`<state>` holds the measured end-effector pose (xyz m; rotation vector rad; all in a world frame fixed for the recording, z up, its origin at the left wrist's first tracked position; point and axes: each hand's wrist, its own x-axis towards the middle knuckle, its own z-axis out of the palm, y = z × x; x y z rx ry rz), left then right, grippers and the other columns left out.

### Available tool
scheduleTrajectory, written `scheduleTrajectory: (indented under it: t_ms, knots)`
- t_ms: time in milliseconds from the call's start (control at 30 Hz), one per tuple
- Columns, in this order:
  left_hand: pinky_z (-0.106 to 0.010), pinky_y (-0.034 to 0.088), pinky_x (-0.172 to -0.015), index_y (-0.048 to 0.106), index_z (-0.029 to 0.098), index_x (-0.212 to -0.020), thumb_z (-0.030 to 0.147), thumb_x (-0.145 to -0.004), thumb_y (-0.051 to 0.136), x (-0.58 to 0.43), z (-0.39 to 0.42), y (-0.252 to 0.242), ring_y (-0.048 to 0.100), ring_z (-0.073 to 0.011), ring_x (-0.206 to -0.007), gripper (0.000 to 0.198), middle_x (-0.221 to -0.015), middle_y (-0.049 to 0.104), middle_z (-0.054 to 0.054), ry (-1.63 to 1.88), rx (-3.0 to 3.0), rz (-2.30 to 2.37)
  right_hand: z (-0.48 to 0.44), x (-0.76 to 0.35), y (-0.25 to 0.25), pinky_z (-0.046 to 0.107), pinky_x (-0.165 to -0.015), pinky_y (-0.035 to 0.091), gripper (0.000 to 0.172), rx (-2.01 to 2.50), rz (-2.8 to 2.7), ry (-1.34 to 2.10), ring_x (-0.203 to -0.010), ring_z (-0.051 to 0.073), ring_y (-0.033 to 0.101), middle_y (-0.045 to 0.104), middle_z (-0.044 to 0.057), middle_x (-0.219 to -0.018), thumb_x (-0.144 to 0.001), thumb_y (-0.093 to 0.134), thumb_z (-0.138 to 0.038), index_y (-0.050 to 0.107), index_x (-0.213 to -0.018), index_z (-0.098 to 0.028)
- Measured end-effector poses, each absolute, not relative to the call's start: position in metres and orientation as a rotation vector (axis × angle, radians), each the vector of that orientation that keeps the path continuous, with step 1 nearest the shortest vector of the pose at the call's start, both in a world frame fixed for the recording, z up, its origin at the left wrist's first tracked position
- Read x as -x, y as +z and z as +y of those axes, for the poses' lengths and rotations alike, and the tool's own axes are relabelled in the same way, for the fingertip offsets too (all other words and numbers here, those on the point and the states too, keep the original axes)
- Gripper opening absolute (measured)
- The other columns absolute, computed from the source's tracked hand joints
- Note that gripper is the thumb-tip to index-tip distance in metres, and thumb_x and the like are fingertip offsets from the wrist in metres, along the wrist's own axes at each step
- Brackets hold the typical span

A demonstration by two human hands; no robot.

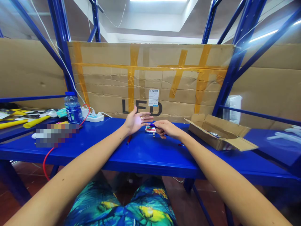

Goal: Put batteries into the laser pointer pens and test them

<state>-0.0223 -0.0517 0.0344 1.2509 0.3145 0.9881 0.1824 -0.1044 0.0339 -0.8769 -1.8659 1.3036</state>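
My left hand (136, 121) is raised over the blue table with its palm turned up and fingers spread, holding nothing; a bright spot of light falls on the palm. Pinched in my right hand (166, 128) is a small dark blue pen-like light (152, 125), its tip toward the left palm. Several small coloured, pen-like items (150, 129) lie in a row beneath the hands. A red pen-like item (129, 139) rests below my left wrist. Another small red and dark item (181, 144) is beside my right forearm.
An open cardboard box (219, 133) with metallic items stands at right. At left are a blue bottle (73, 108), a white power strip (94, 117), a red cable (47, 157) and yellow-handled items (36, 121). Taped cardboard (105, 84) and blue posts (62, 47) rise behind the table (150, 157).
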Motion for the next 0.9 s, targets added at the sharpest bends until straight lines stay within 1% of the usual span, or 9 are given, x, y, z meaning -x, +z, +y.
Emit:
scheduleTrajectory:
  t_ms: [300,433,567,733,800,900]
  knots:
    - [-0.045,0.045,-0.097,0.067,0.007,-0.108,0.073,-0.088,0.026,0.0219,-0.0523,0.0341,0.062,-0.0355,-0.111,0.080,-0.113,0.068,-0.024,0.983,-1.259,0.317,-0.1034,-0.1821,0.0335,0.021,-0.038,0.030,0.032,0.888,-1.878,1.282,-0.041,0.006,0.026,0.027,-0.009,-0.050,-0.088,0.053,-0.034,0.036,-0.065,-0.021]
    - [-0.046,0.045,-0.096,0.066,0.007,-0.112,0.073,-0.088,0.026,0.0225,-0.0511,0.0337,0.062,-0.0354,-0.111,0.081,-0.112,0.068,-0.024,0.976,-1.265,0.318,-0.1038,-0.1814,0.0332,0.021,-0.038,0.029,0.031,0.898,-1.882,1.263,-0.041,0.006,0.025,0.027,-0.009,-0.050,-0.087,0.055,-0.037,0.038,-0.066,-0.021]
    - [-0.045,0.045,-0.095,0.065,0.007,-0.114,0.074,-0.087,0.027,0.0229,-0.0501,0.0335,0.062,-0.0347,-0.110,0.081,-0.111,0.069,-0.023,0.972,-1.272,0.312,-0.1030,-0.1812,0.0331,0.020,-0.038,0.025,0.035,0.893,-1.887,1.201,-0.041,0.006,0.025,0.029,-0.009,-0.048,-0.086,0.055,-0.037,0.036,-0.062,-0.021]
    - [-0.044,0.045,-0.094,0.067,0.008,-0.109,0.074,-0.088,0.027,0.0223,-0.0519,0.0343,0.063,-0.0332,-0.108,0.080,-0.109,0.070,-0.022,0.975,-1.271,0.309,-0.1048,-0.1806,0.0355,0.020,-0.037,0.019,0.036,0.895,-1.817,1.157,-0.039,0.005,0.022,0.026,-0.009,-0.047,-0.081,0.058,-0.035,0.033,-0.058,-0.021]
    - [-0.044,0.045,-0.093,0.067,0.007,-0.108,0.073,-0.088,0.026,0.0222,-0.0528,0.0349,0.063,-0.0332,-0.107,0.080,-0.109,0.070,-0.023,0.980,-1.268,0.313,-0.1054,-0.1804,0.0360,0.020,-0.037,0.019,0.031,0.923,-1.800,1.108,-0.039,0.005,0.022,0.026,-0.009,-0.045,-0.079,0.058,-0.033,0.038,-0.059,-0.020]
    - [-0.044,0.046,-0.090,0.066,0.007,-0.112,0.072,-0.089,0.024,0.0224,-0.0532,0.0356,0.063,-0.0335,-0.107,0.080,-0.110,0.069,-0.023,0.981,-1.267,0.325,-0.1042,-0.1810,0.0355,0.021,-0.037,0.020,0.017,0.986,-1.793,0.999,-0.037,0.006,0.026,0.030,-0.009,-0.043,-0.077,0.056,-0.030,0.052,-0.066,-0.018]
